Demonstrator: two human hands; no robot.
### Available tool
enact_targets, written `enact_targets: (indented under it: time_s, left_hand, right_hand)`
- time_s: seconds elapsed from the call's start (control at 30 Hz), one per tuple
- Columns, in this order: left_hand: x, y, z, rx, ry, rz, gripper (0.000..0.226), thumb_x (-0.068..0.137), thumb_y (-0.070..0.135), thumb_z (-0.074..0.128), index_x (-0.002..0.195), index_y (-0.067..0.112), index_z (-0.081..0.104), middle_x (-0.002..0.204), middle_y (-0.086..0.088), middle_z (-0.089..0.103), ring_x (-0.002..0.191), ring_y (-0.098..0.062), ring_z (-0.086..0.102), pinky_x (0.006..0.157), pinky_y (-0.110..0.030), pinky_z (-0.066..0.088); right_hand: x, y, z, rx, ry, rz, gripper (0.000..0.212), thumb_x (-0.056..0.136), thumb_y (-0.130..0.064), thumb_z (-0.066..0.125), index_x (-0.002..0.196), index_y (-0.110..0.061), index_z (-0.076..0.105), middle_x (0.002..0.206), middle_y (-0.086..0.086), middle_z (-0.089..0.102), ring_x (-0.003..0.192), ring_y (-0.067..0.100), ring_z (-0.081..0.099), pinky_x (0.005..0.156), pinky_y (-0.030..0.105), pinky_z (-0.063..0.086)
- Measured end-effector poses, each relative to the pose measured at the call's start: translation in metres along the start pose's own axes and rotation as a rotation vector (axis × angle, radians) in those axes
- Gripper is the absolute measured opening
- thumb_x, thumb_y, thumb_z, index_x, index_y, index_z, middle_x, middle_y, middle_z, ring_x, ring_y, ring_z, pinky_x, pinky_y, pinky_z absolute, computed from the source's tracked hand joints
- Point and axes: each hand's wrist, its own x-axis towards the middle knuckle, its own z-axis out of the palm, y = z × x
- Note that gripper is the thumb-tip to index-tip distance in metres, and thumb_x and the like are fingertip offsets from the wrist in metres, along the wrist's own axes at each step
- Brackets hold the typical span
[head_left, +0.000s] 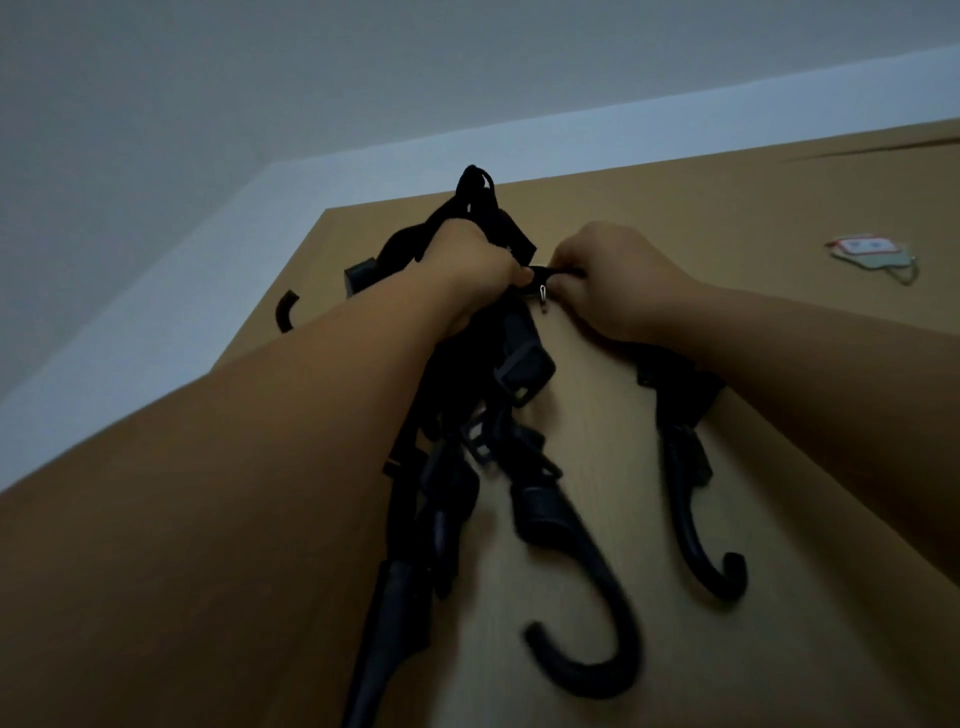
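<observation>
High on the wooden door (727, 218), just under its top edge, a bundle of black straps (511, 358) is gripped by the left hand (467, 260), fingers curled tight round it. A strap loop (545, 270) is pinched between thumb and fingers of the right hand (613, 275), right at a small metal hook (542, 295) on the door. 2 large black hooks (587, 649) are seen dangling lower down the door, and a small tag (872, 254) is hung towards its top right corner.

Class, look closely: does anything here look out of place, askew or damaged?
The bundle of black straps with curved hooks is tangled in the left hand; the right hand pinches one loop at the small metal hook on the tan wooden panel.
</observation>
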Motion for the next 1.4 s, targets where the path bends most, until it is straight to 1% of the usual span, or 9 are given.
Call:
enact_targets:
  time_s: [0.23, 0.33, 0.4, 0.47, 0.6, 0.8, 1.0, 1.23, 1.4]
  left_hand:
    - [-0.009, 0.001, 0.002, 0.079, -0.036, -0.055, 0.030, 0.072, 0.003, 0.072, 0.100, 0.000, 0.062, 0.099, -0.017, 0.063, 0.092, -0.032, 0.062, 0.078, -0.036, 0.053]
    - [-0.017, 0.002, -0.002, 0.073, -0.061, -0.035, 0.011, 0.076, 0.001, 0.066, 0.071, 0.008, 0.059, 0.071, -0.008, 0.063, 0.073, -0.024, 0.059, 0.065, -0.026, 0.051]
    - [-0.025, 0.001, -0.003, 0.069, -0.066, -0.011, 0.031, 0.084, 0.001, 0.059, 0.056, 0.014, 0.052, 0.042, 0.005, 0.057, 0.056, -0.014, 0.054, 0.044, -0.013, 0.044]
    - [-0.033, 0.002, -0.003, 0.068, -0.070, -0.004, 0.035, 0.086, 0.002, 0.056, 0.054, 0.015, 0.050, 0.038, 0.006, 0.054, 0.050, -0.010, 0.053, 0.036, -0.010, 0.038]
    - [-0.047, 0.007, -0.005, 0.047, -0.067, -0.048, 0.015, 0.082, 0.006, 0.063, 0.097, 0.010, 0.062, 0.069, -0.005, 0.055, 0.067, -0.019, 0.056, 0.048, -0.021, 0.041]
    - [-0.081, 0.014, -0.016, -0.112, -0.044, -0.196, 0.019, 0.084, 0.010, 0.064, 0.099, 0.000, 0.060, 0.086, -0.012, 0.061, 0.077, -0.024, 0.061, 0.067, -0.029, 0.052]
    - [-0.139, 0.007, -0.038, -0.259, -0.077, -0.396, 0.023, 0.087, 0.011, 0.059, 0.107, -0.001, 0.062, 0.110, -0.017, 0.064, 0.087, -0.028, 0.064, 0.071, -0.034, 0.056]
    - [-0.228, 0.004, -0.047, -0.272, -0.057, -0.587, 0.020, 0.085, 0.015, 0.062, 0.100, 0.003, 0.069, 0.101, -0.014, 0.071, 0.083, -0.023, 0.067, 0.064, -0.027, 0.056]
    - [-0.289, 0.015, -0.054, -0.274, -0.026, -0.695, 0.025, 0.083, 0.021, 0.065, 0.102, 0.005, 0.068, 0.073, 0.001, 0.062, 0.067, -0.011, 0.059, 0.069, -0.028, 0.050]
  right_hand:
    - [-0.005, -0.001, -0.012, 0.295, -0.113, 0.166, 0.019, 0.085, -0.014, 0.063, 0.098, -0.002, 0.069, 0.097, 0.015, 0.064, 0.077, 0.017, 0.052, 0.064, 0.024, 0.036]
    - [-0.010, -0.006, -0.010, 0.248, -0.111, 0.141, 0.019, 0.086, -0.013, 0.060, 0.101, -0.004, 0.066, 0.110, 0.014, 0.062, 0.092, 0.021, 0.053, 0.074, 0.023, 0.035]
    - [-0.013, -0.011, -0.007, 0.187, -0.084, 0.152, 0.020, 0.086, -0.012, 0.057, 0.099, 0.001, 0.065, 0.111, 0.018, 0.061, 0.100, 0.029, 0.055, 0.076, 0.028, 0.038]
    - [-0.017, -0.016, -0.007, 0.190, -0.084, 0.192, 0.021, 0.087, -0.010, 0.055, 0.095, 0.006, 0.066, 0.105, 0.023, 0.063, 0.099, 0.033, 0.056, 0.075, 0.032, 0.040]
    - [-0.026, -0.035, -0.013, 0.197, -0.127, 0.286, 0.028, 0.087, -0.005, 0.048, 0.059, -0.008, 0.048, 0.066, 0.011, 0.048, 0.079, 0.031, 0.049, 0.053, 0.029, 0.029]
    - [-0.054, -0.055, -0.025, 0.103, -0.262, 0.205, 0.017, 0.085, -0.003, 0.041, 0.093, 0.000, 0.056, 0.112, 0.027, 0.057, 0.104, 0.037, 0.052, 0.070, 0.030, 0.033]
    - [-0.101, -0.072, -0.049, 0.174, -0.262, 0.308, 0.004, 0.085, -0.012, 0.045, 0.085, -0.009, 0.042, 0.092, 0.012, 0.043, 0.083, 0.028, 0.041, 0.068, 0.032, 0.031]
    - [-0.197, -0.123, -0.079, 0.324, -0.146, 0.323, 0.048, 0.088, -0.017, 0.043, 0.135, -0.008, 0.036, 0.136, 0.011, 0.037, 0.121, 0.027, 0.034, 0.100, 0.037, 0.032]
    - [-0.257, -0.159, -0.112, 0.694, -0.203, 0.476, 0.028, 0.090, -0.016, 0.046, 0.117, -0.009, 0.051, 0.106, 0.000, 0.051, 0.100, 0.015, 0.047, 0.082, 0.025, 0.035]
